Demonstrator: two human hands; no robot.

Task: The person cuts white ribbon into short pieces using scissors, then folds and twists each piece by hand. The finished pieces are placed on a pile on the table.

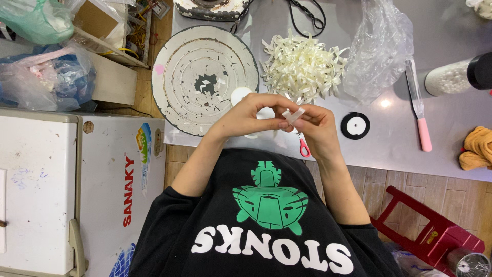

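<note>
Grey worktop [389, 138] fills the upper right of the view, its near edge running just behind the person's wrists, with wooden floor below it. Over that edge, a short white ribbon strip [293, 116] is pinched between both hands: the left hand [249, 117] curls its fingertips onto the strip's near end, and the right hand [318, 128] grips it from the other side between thumb and forefinger. The strip's long axis slants from lower left up to the right, and its free end points away from the body. Just behind the hands lies a heap of cut ribbon pieces [302, 66], with a worn round turntable [205, 79] to its left. Red-handled scissors [304, 149] lie under the right hand. Bare worktop opens rightward toward a black spool [355, 125] and a pink-handled spatula [419, 110].
</note>
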